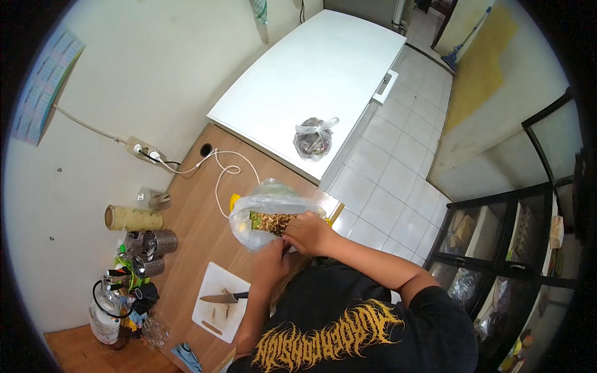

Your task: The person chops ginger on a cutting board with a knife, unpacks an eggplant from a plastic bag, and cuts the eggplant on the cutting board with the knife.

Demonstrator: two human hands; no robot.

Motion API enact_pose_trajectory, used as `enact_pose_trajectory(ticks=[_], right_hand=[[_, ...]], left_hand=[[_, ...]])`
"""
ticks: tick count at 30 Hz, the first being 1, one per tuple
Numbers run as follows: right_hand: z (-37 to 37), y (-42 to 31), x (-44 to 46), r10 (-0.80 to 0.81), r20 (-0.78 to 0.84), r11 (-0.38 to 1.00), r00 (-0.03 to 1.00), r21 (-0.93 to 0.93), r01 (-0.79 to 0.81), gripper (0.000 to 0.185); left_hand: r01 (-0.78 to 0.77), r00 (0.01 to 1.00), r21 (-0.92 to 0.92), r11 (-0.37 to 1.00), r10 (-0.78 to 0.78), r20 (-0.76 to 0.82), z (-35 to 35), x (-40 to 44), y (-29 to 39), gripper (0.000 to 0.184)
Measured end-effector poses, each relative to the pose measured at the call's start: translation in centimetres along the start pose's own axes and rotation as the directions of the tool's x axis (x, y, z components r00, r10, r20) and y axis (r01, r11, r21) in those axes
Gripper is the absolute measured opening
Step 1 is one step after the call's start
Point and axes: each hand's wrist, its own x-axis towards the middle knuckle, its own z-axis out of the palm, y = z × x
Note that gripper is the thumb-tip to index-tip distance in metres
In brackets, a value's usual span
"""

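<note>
A clear plastic bag (pixel 245 233) stands wide open on the wooden table, holding chopped green and brown pieces (pixel 273 222). My left hand (pixel 272 260) is closed on the bag's near rim. Beside it, my right hand (pixel 309 234) has its fingers curled at the near right rim, over the edge of the chopped pieces; its fingertips are partly hidden. Bits of something yellow (pixel 234 202) show around the bag. To the left of my left forearm, a kitchen knife (pixel 219 299) lies on a white cutting board (pixel 214 280) with a few brownish scraps.
A tied plastic bag (pixel 313 140) with dark contents rests on the white freezer-like top (pixel 298 74). A white cable (pixel 239 156) crosses the wooden table (pixel 186 217). Along the wall are metal utensil holders (pixel 163 242), a large bottle (pixel 106 320) and a blue cloth (pixel 186 357).
</note>
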Motion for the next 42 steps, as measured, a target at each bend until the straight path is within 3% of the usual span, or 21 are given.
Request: enact_pose_trajectory(ticks=[2, 5, 15, 18, 20, 24, 26, 30, 32, 35, 39, 41, 42], right_hand=[[-1.4, -0.6, -0.1, -0.126, -0.137, 0.991, 0.982, 0.014, 0.13, 0.023], [-1.8, -0.4, -0.6, -0.159, -0.208, 0.983, 0.965, 0.054, 0.173, 0.024], [0.6, 1.3, 0.7, -0.128, -0.123, 0.978, 0.984, 0.149, 0.146, 0.027], [1.5, 1.8, 1.3, -0.115, -0.067, 0.955, 0.991, 0.267, 0.128, 0.024], [2.4, 2.5, 1.6, -0.139, -0.071, 0.945, 0.988, 0.289, 0.153, 0.021], [2.4, 1.6, 2.7, 0.005, -0.066, 0.968, 0.998, 0.25, 0.012, 0.018], [3.0, 1.6, 3.3, 0.104, -0.233, 0.968, 0.967, 0.249, -0.044, 0.017], [4.0, 1.1, 3.3, 0.169, -0.25, 0.95, 0.953, 0.3, -0.09, 0.018], [4.1, 1.1, 3.4, 0.176, -0.252, 0.959, 0.952, 0.263, -0.108, 0.021], [3.3, 1.5, 3.2, 0.148, -0.16, 0.967, 0.976, 0.232, -0.108, 0.025], [3.3, 1.7, 3.7, 0.087, -0.169, 0.97, 0.982, 0.237, -0.045, 0.025], [2.0, 0.7, 4.5, -0.119, -0.198, 0.964, 0.973, 0.213, 0.161, 0.024], [2.4, 1.2, 4.7, -0.117, -0.199, 0.964, 0.973, 0.212, 0.159, 0.024]], left_hand=[[0.039, 0.997, 0.171, 0.984, -0.049, 0.054, -1.6, 0.5, 2.1, 0.019], [0.099, 0.992, 0.072, 0.993, -0.103, 0.065, -1.9, 0.5, 3.1, 0.019], [0.19, 0.981, 0.038, 0.981, -0.189, -0.045, -0.5, 0.6, 0.2, 0.022], [0.243, 0.97, -0.051, 0.969, -0.241, 0.041, -1.3, 0.6, 0.2, 0.023], [0.327, 0.945, -0.508, 0.797, -0.29, 0.153, -0.5, 0.5, -1.3, 0.023], [0.412, 0.911, -0.525, 0.745, -0.354, 0.212, 0.1, 0.0, -3.0, 0.023], [0.499, 0.86, -0.574, 0.649, -0.45, 0.239, 0.3, 0.0, -3.2, 0.026], [0.55, 0.818, -0.593, 0.588, -0.521, 0.243, 0.2, 0.2, -2.5, 0.022], [0.582, 0.772, -0.657, 0.48, -0.579, 0.261, -0.2, 0.3, -1.8, 0.023], [0.562, 0.79, -0.615, 0.554, -0.579, 0.201, 0.6, -0.5, -3.3, 0.025], [0.549, 0.812, -0.481, 0.684, -0.572, 0.114, -0.4, -0.4, -3.3, 0.027], [0.388, 0.91, -0.304, 0.87, -0.414, -0.025, -1.4, 0.0, -2.4, 0.029], [0.386, 0.911, -0.304, 0.871, -0.412, -0.022, -1.2, -0.2, -2.7, 0.029]])
